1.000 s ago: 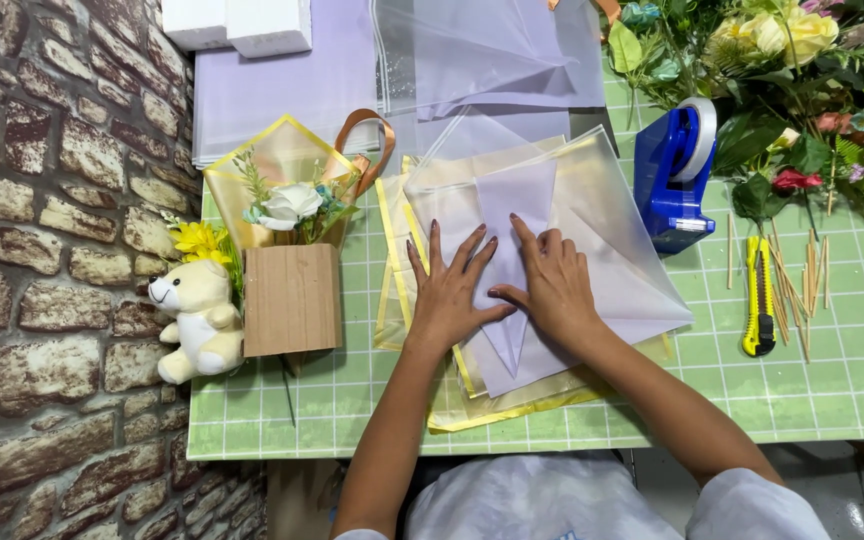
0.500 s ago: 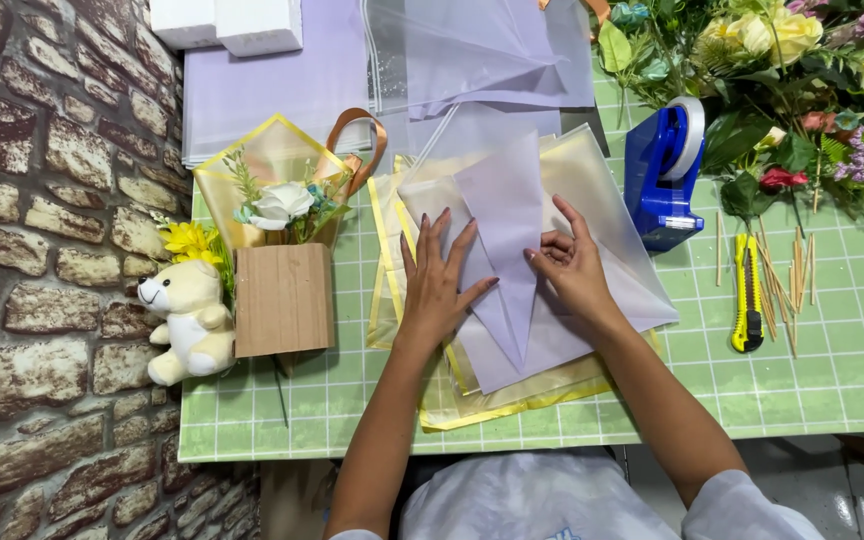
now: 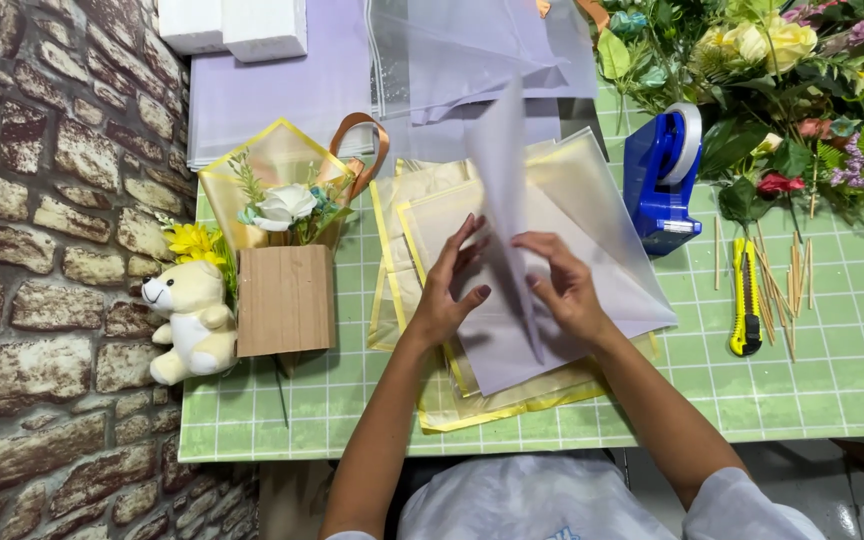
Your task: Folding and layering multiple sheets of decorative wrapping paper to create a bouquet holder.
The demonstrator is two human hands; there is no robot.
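Both hands, left (image 3: 449, 300) and right (image 3: 564, 290), pinching a pale sheet (image 3: 508, 190) upright along its fold, over stacked wrap (image 3: 592, 215) on the desk (image 3: 832, 390), creasing it.

The lilac sheet (image 3: 512, 200) lifted at frame centre looks like thin, matt, translucent paper; the yellow-edged sheets (image 3: 592, 220) beneath are glossy, see-through film. At left, the box (image 3: 285, 300) shows smooth wood grain and the teddy bear (image 3: 190, 318) soft plush. The tape dispenser (image 3: 660, 180), upper right, is shiny blue plastic.
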